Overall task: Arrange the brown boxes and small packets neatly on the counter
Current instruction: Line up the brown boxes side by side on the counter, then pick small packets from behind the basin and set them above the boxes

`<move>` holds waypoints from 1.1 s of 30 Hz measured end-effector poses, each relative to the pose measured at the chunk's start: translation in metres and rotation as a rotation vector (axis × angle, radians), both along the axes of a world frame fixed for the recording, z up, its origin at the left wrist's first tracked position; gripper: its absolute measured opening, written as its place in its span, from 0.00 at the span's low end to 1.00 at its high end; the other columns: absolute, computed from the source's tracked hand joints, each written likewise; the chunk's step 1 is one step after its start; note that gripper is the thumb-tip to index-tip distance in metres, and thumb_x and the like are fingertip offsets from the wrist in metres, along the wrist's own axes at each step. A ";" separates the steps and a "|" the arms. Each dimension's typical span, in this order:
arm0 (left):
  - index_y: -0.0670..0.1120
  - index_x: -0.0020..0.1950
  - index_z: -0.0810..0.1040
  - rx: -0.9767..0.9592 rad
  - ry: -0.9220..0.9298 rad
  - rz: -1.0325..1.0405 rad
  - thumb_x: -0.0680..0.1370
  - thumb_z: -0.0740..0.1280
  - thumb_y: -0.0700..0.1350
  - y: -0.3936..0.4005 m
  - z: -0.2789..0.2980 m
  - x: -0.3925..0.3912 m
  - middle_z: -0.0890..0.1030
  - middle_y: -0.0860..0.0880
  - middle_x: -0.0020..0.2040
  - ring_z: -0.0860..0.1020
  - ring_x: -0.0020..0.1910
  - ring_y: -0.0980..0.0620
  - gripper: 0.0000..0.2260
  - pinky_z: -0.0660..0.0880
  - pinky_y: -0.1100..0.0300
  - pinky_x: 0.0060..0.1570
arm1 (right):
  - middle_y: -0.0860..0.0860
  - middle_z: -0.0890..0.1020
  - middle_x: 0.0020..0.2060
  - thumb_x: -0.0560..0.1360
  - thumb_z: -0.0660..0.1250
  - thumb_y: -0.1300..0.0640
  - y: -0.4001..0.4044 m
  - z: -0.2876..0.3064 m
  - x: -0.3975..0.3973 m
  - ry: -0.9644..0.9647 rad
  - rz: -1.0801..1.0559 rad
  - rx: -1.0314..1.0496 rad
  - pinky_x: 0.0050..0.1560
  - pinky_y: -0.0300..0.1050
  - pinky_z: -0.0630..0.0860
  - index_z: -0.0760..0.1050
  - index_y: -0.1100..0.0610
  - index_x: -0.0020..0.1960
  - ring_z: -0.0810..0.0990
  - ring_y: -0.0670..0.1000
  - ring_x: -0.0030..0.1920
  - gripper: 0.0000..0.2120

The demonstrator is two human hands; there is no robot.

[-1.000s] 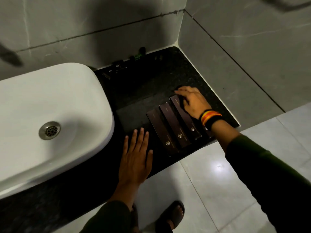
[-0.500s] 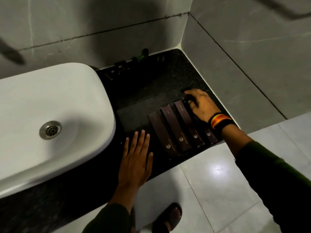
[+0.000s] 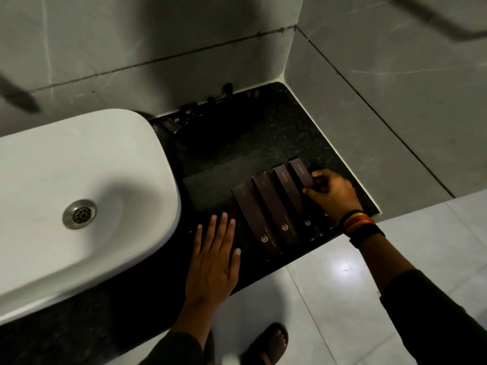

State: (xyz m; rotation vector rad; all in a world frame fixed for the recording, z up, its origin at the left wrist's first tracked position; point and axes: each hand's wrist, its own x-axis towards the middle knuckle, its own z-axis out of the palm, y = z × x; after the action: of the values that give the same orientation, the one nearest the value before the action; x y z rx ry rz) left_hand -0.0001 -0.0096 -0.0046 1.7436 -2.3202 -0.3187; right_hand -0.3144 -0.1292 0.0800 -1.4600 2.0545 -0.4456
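Note:
Several long brown boxes [image 3: 272, 206] with gold logos lie side by side in a slanted row on the black counter [image 3: 237, 143]. My right hand [image 3: 333, 193] rests at the right end of the row, its thumb and fingers curled around the rightmost brown box [image 3: 300, 171], and it hides that box's near part. My left hand [image 3: 213, 259] lies flat on the counter just left of the row, fingers apart, holding nothing. Small dark packets [image 3: 181, 118] sit at the back by the wall.
A white basin [image 3: 79, 180] with a metal drain [image 3: 79, 214] takes up the left of the counter. Grey tiled walls [image 3: 369, 101] close in the back and right. A small green item [image 3: 224, 94] stands at the back wall. My sandalled foot [image 3: 268, 343] is on the floor below.
My right hand slid from the far ends of the boxes to the right side of the row and curled onto the rightmost box. My left hand stayed flat.

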 end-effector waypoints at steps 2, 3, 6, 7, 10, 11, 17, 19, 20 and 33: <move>0.47 0.87 0.60 -0.001 0.004 -0.004 0.88 0.52 0.54 -0.001 0.001 0.000 0.59 0.46 0.88 0.53 0.88 0.46 0.28 0.53 0.37 0.84 | 0.50 0.85 0.52 0.67 0.75 0.42 -0.001 0.006 -0.002 -0.026 -0.065 -0.037 0.60 0.55 0.80 0.76 0.49 0.61 0.84 0.53 0.53 0.25; 0.46 0.87 0.60 -0.001 0.003 -0.006 0.88 0.51 0.54 -0.001 0.001 0.000 0.59 0.46 0.88 0.53 0.88 0.46 0.28 0.53 0.37 0.84 | 0.50 0.85 0.52 0.67 0.74 0.41 -0.005 0.011 -0.001 -0.023 -0.088 -0.075 0.59 0.55 0.80 0.77 0.49 0.60 0.84 0.53 0.52 0.25; 0.46 0.87 0.59 -0.004 -0.009 -0.011 0.88 0.51 0.54 0.000 0.002 0.000 0.58 0.47 0.88 0.52 0.88 0.46 0.27 0.50 0.40 0.85 | 0.51 0.84 0.51 0.68 0.73 0.43 -0.032 0.028 0.017 -0.012 -0.030 -0.191 0.59 0.55 0.79 0.78 0.50 0.59 0.84 0.54 0.52 0.22; 0.46 0.87 0.59 -0.004 0.009 -0.001 0.88 0.51 0.53 0.000 0.002 0.000 0.58 0.47 0.88 0.52 0.88 0.47 0.27 0.47 0.42 0.86 | 0.51 0.84 0.50 0.69 0.72 0.44 -0.045 0.034 0.028 -0.003 0.022 -0.223 0.59 0.55 0.79 0.78 0.50 0.58 0.83 0.55 0.52 0.20; 0.45 0.87 0.60 -0.014 0.103 0.042 0.88 0.53 0.50 -0.003 0.001 0.001 0.58 0.47 0.88 0.53 0.88 0.47 0.27 0.45 0.47 0.86 | 0.51 0.83 0.49 0.71 0.71 0.48 -0.091 0.042 0.073 0.006 0.216 -0.291 0.58 0.53 0.78 0.79 0.52 0.58 0.83 0.55 0.52 0.17; 0.45 0.87 0.60 -0.016 0.113 0.045 0.88 0.53 0.50 -0.005 0.000 0.001 0.58 0.47 0.88 0.52 0.88 0.47 0.27 0.46 0.47 0.86 | 0.52 0.83 0.50 0.71 0.71 0.49 -0.106 0.043 0.089 0.022 0.280 -0.296 0.57 0.52 0.78 0.80 0.53 0.58 0.82 0.55 0.53 0.17; 0.45 0.88 0.57 0.022 0.066 0.054 0.88 0.52 0.50 -0.015 0.001 -0.001 0.56 0.46 0.89 0.50 0.88 0.47 0.27 0.52 0.42 0.85 | 0.58 0.81 0.58 0.74 0.69 0.50 -0.174 0.031 0.189 0.119 0.614 -0.221 0.59 0.50 0.75 0.78 0.57 0.61 0.80 0.60 0.59 0.18; 0.44 0.88 0.57 0.031 0.055 0.054 0.88 0.52 0.49 -0.014 0.002 -0.001 0.56 0.46 0.89 0.50 0.88 0.47 0.27 0.53 0.42 0.85 | 0.58 0.79 0.61 0.74 0.69 0.49 -0.189 0.026 0.223 0.148 0.688 -0.191 0.61 0.50 0.75 0.77 0.56 0.64 0.78 0.60 0.62 0.21; 0.44 0.88 0.57 0.031 0.056 0.056 0.88 0.52 0.49 -0.015 0.003 -0.001 0.56 0.46 0.89 0.50 0.88 0.47 0.27 0.53 0.42 0.85 | 0.58 0.78 0.63 0.74 0.69 0.48 -0.196 0.024 0.239 0.158 0.719 -0.180 0.62 0.51 0.74 0.76 0.55 0.66 0.77 0.61 0.64 0.22; 0.44 0.88 0.58 0.047 0.063 0.075 0.88 0.50 0.50 -0.021 0.004 -0.002 0.56 0.46 0.89 0.50 0.88 0.47 0.28 0.53 0.42 0.85 | 0.62 0.73 0.67 0.78 0.60 0.58 -0.204 -0.013 0.313 0.526 0.656 -0.298 0.65 0.58 0.68 0.74 0.58 0.66 0.69 0.65 0.68 0.17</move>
State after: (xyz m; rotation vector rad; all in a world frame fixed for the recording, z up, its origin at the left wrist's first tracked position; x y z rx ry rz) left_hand -0.0024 -0.0301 -0.0004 1.8100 -2.2149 -0.4124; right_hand -0.0009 -0.3328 0.0675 -2.5186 1.7470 -0.0964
